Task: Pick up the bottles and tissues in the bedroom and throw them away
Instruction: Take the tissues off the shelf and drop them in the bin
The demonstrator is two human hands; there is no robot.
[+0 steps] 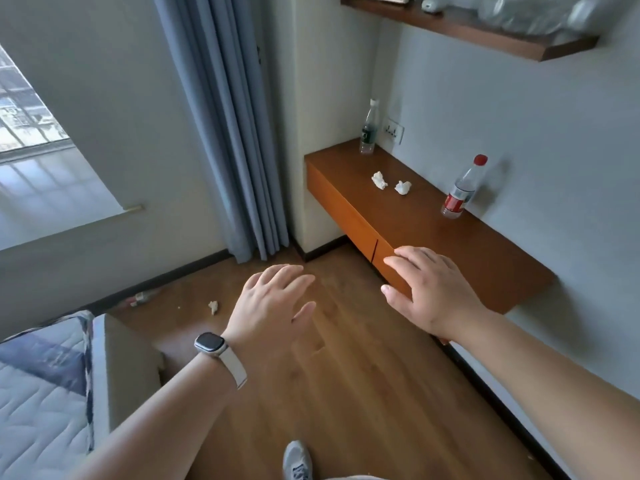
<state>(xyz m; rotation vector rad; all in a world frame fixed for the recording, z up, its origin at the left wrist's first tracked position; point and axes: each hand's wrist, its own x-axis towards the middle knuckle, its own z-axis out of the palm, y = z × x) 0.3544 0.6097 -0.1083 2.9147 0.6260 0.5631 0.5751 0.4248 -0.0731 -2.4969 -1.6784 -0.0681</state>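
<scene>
On the wall-mounted wooden desk (433,230) stand two clear plastic bottles: one with a dark green label (369,128) in the far corner, one with a red cap and red label (462,188) by the wall. Between them lie two crumpled white tissues (379,180) (402,187). On the floor near the skirting lie another bottle (142,298), blurred, and a crumpled tissue (213,306). My left hand (270,306), with a watch on the wrist, hovers open over the floor. My right hand (429,289) is open above the desk's near front edge. Neither hand holds anything.
Blue-grey curtains (235,133) hang in the corner beside a window (31,133). A bed's mattress (41,386) fills the lower left. A wooden shelf (467,29) with unclear pale objects hangs above the desk. A wall socket (393,130) sits by the green-label bottle. My shoe (297,460) shows at the bottom.
</scene>
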